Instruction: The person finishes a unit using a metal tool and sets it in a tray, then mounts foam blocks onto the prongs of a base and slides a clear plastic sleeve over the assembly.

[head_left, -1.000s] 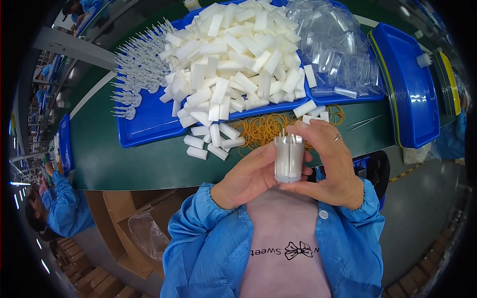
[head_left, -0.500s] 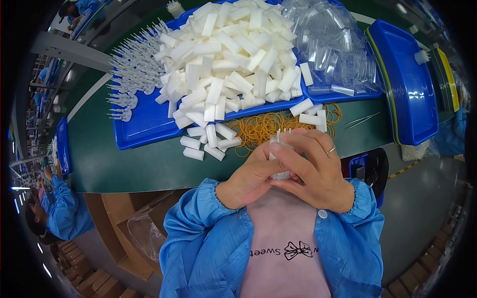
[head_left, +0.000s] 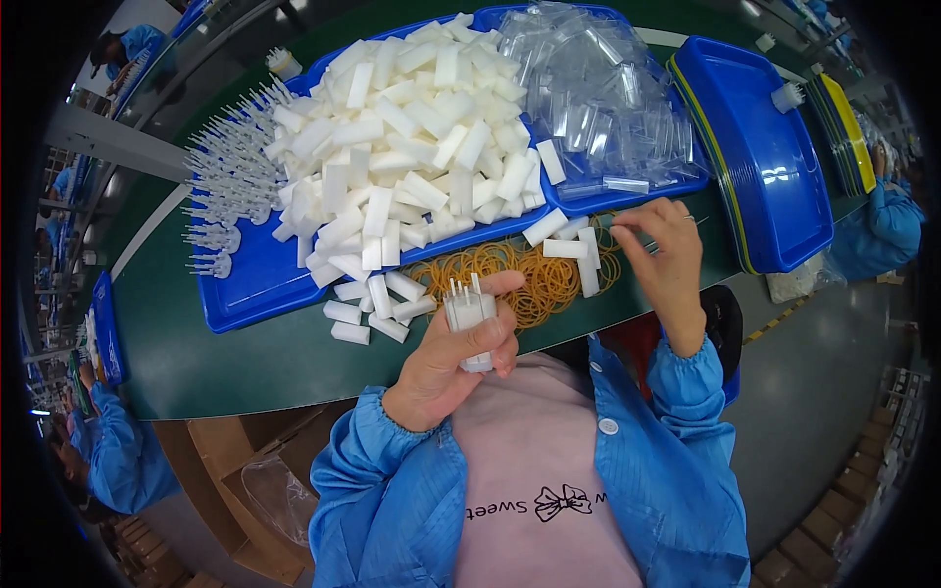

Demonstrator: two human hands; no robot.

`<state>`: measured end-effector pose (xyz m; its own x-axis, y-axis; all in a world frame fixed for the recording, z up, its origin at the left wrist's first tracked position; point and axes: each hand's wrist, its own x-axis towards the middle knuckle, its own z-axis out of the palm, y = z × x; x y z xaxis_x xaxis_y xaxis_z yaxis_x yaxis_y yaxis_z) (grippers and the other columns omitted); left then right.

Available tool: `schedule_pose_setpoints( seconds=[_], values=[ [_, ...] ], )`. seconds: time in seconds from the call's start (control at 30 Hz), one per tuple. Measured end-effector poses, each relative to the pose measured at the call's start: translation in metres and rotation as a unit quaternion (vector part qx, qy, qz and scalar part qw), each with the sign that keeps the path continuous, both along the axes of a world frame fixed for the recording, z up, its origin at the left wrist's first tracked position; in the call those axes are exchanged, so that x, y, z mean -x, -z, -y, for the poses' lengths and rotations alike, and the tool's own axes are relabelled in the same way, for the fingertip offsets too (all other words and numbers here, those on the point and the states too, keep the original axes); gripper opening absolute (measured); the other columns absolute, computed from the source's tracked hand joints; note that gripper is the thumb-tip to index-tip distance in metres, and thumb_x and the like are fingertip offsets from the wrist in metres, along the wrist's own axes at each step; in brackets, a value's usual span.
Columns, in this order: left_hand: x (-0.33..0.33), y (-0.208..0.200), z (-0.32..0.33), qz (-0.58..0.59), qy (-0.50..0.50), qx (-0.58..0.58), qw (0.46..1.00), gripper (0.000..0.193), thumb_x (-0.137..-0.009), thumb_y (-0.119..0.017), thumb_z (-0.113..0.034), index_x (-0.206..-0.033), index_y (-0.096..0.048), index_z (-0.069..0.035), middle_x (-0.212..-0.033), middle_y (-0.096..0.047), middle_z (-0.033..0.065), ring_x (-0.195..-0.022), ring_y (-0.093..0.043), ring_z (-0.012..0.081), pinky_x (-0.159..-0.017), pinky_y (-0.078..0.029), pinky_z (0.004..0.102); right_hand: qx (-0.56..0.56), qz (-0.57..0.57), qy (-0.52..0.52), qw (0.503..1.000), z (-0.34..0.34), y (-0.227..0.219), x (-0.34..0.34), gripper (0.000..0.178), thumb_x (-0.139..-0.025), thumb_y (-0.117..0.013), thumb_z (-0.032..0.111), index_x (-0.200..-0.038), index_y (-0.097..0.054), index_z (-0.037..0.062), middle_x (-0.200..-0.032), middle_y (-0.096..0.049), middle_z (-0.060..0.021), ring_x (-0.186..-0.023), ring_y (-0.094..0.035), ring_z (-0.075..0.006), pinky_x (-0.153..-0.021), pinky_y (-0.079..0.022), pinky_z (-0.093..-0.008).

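Observation:
My left hand is closed around a clear-and-white plastic piece, its thin white prongs pointing up. Fingers partly cover this piece, so its full shape is hidden. To the right, my right hand is raised over the table, thumb and forefinger pinched together at the right edge of a heap of tan rubber bands. Whatever lies between those fingertips is too small to make out. Several white foam blocks rest beside the pinch, touching the bands. More loose blocks lie left of my left hand.
A blue tray bears a tall heap of white foam blocks and pronged white parts. Another tray holds clear plastic sleeves. Stacked blue trays stand right. Below the table edge is a cardboard box. Co-workers sit nearby.
My hands were together around the plastic piece. Now the right has let go and moved right to the bands' edge, while the left has carried the piece leftward. The view has shifted too.

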<state>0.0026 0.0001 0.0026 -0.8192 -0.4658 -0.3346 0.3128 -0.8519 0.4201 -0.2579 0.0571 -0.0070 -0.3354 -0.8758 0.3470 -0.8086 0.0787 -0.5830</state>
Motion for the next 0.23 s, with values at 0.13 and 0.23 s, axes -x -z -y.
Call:
schedule_pose_setpoints(
  seconds=[0.13, 0.23],
  values=[
    [0.003, -0.004, -0.003, 0.029, -0.029, -0.002, 0.999, 0.05, -0.081, -0.072, -0.013, -0.123, -0.048, -0.004, -0.082, -0.054, 0.0035, -0.068, -0.055, 0.0146, -0.059, -0.046, 0.0293, -0.003, -0.14, -0.002, 0.99, 0.005, 0.024, -0.001, 0.006, -0.075, -0.069, 0.009, -0.078, -0.064, 0.0097, -0.079, -0.055, -0.0032, -0.076, -0.051, -0.0236, -0.067, -0.035, -0.0378],
    [0.002, 0.0, -0.004, 0.036, -0.035, 0.051, 0.997, 0.045, -0.081, -0.072, -0.013, -0.119, -0.049, -0.005, -0.084, -0.055, 0.0038, -0.069, -0.056, 0.0162, -0.061, -0.046, 0.0301, 0.011, -0.112, 0.023, 0.993, 0.003, 0.023, -0.004, 0.006, -0.076, -0.068, 0.009, -0.081, -0.064, 0.0091, -0.08, -0.056, -0.0027, -0.077, -0.052, -0.0246, -0.068, -0.035, -0.0382]
  ],
)
